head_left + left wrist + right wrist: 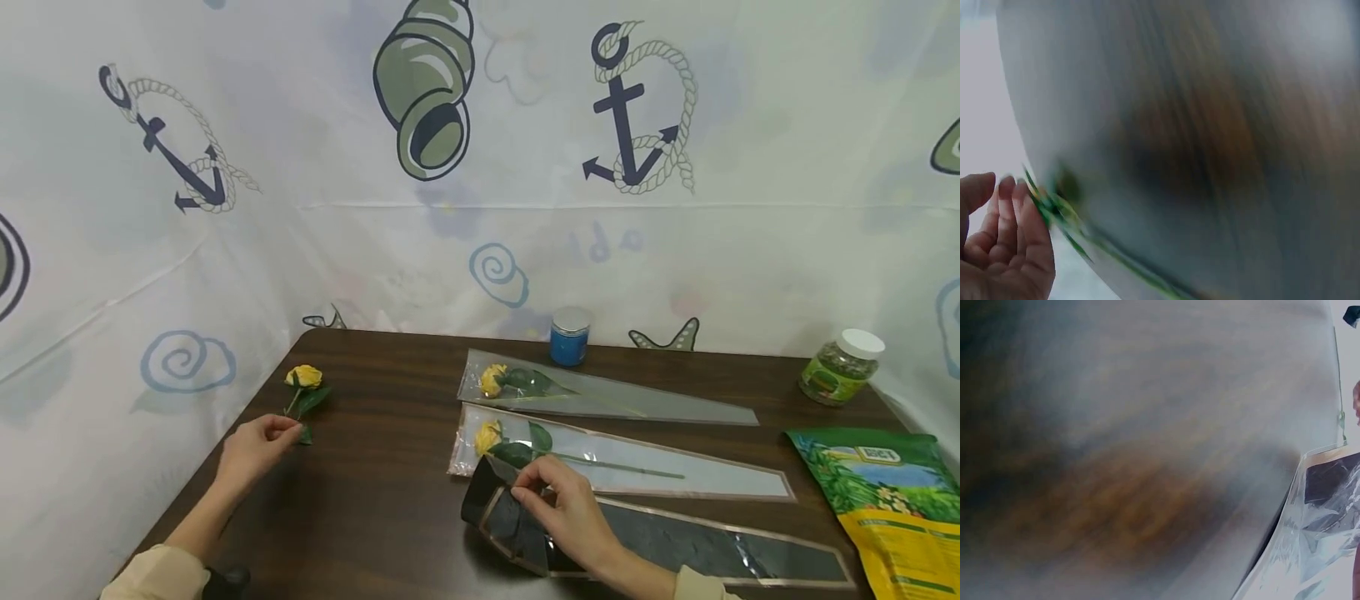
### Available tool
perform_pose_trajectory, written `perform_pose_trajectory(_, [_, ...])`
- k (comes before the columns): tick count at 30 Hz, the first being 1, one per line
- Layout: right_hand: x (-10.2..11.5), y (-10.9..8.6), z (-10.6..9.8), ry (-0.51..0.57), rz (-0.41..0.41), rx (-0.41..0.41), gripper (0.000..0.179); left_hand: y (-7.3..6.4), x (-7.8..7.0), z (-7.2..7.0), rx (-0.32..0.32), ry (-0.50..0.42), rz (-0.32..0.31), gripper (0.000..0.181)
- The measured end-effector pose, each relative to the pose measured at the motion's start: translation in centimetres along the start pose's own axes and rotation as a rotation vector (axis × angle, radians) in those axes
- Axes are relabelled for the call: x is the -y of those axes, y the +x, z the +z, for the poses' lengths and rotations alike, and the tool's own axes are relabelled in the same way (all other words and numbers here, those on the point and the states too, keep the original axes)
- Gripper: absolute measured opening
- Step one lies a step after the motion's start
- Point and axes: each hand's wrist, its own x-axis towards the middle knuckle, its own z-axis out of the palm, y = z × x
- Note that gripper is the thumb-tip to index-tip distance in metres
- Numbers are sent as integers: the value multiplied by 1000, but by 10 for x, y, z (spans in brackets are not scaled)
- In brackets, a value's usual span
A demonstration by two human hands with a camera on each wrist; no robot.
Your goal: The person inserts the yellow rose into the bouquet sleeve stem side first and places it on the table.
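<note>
At the table's left side a yellow rose with green leaves lies on the brown surface. My left hand is beside its stem and lower leaf. In the left wrist view the thumb stands apart from the fingers, and the green stem runs beyond them. My right hand pinches the mouth of a black flower sleeve with a pale border. The sleeve's wide end is lifted and bulges. In the right wrist view the clear film of the sleeve shows at the right edge.
Behind the black sleeve lie a white sleeve and a grey sleeve, each with a yellow rose inside. A blue jar stands at the back. At right are a white-lidded jar and a green-yellow pouch. Printed cloth hangs behind.
</note>
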Motion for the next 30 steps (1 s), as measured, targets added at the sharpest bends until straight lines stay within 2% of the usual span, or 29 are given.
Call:
perform_pose_trajectory(2, [-1,0,1,-3,9,3,11,2,16,-8,-24,66,-26,36])
perform_pose_trajectory(3, [-2,0,1,-4,14,5,11,3,21,-11,-16,86,-42,38])
perform_pose_trajectory(6, [-4,-1,1,-8,24,-1,13,5,33,-16,36,112,-93,42])
perform_pose_trajectory(9, [-3,-1,1,-5,27,-3,14,6,38,-16,82,120,-131,45])
perform_pose_trajectory(18, [3,-1,0,13,15,-6,11,9,42,-11,84,92,-129,36])
perform_pose_trajectory(24, [4,0,1,2,20,-5,12,13,39,-7,112,44,-124,35])
perform_pose_trajectory(28, [4,0,1,-3,30,-3,11,15,33,-3,135,-3,-123,35])
perform_pose_trajectory(30, [4,0,1,-4,32,-3,11,15,29,0,167,-89,-122,34])
